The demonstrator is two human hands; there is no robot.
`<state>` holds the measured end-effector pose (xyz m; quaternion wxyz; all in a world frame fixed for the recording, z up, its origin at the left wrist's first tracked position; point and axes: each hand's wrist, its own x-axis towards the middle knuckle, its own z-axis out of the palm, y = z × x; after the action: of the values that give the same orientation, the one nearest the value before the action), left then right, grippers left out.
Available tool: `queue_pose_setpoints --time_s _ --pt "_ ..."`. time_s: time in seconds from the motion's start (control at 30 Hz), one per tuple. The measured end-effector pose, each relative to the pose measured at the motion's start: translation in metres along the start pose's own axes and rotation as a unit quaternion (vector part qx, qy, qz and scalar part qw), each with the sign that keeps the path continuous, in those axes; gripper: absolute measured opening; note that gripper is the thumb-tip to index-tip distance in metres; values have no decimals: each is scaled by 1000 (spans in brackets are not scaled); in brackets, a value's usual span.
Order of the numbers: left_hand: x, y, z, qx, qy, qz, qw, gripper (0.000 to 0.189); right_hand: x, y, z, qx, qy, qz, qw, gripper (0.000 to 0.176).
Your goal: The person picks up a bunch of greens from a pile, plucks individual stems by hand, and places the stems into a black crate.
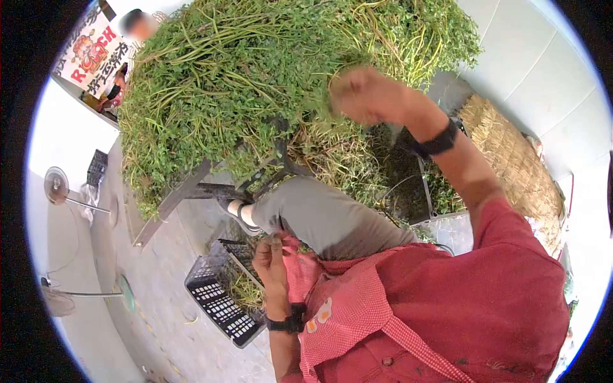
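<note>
A large heap of leafy green stems (223, 89) is piled on a dark-framed table (172, 204) in front of me. My right hand (367, 96), blurred, is raised at the heap's near right side with its fingers curled. Whether stems are caught in them is hidden. Down by my lap, my left hand (271, 255) is closed in a pinch beside the red checked apron (351, 306); anything between its fingertips is too small to make out. Below that hand, a black plastic crate (223, 297) on the floor holds some green and yellowish stems.
More cut stems (345, 159) lie under the heap's right side, near another crate (424, 185). A woven straw bundle (511, 166) lies by the right wall. Two standing fans, one with a round head (56, 185), are at left. A person (137, 29) is behind the heap.
</note>
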<state>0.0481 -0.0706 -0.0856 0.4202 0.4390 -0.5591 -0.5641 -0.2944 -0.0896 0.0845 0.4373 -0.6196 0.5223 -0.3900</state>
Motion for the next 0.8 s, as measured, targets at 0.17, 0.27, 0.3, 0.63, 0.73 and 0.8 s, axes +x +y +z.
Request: queue_pose_setpoints --time_s 0.17,0.27,0.3,0.63,0.73,0.8 --pt "-13 -16 -7 7 -5 -62 998 18 -20 93 29 -312 -170 167 920 43" --pt "-13 -30 -12 -3 -5 -66 998 18 9 176 34 418 87 199 882 40" --pt "-13 -31 -13 -13 -12 -61 998 18 28 179 35 442 105 166 875 36" --pt "-13 -24 -9 -29 32 -100 994 15 37 191 57 28 -3 112 993 18" --pt "-9 -26 -13 -16 14 -89 996 14 6 207 43 -133 -60 278 949 27" --pt "-9 -33 -13 30 -9 -83 996 14 -11 208 37 -57 -52 257 963 27"
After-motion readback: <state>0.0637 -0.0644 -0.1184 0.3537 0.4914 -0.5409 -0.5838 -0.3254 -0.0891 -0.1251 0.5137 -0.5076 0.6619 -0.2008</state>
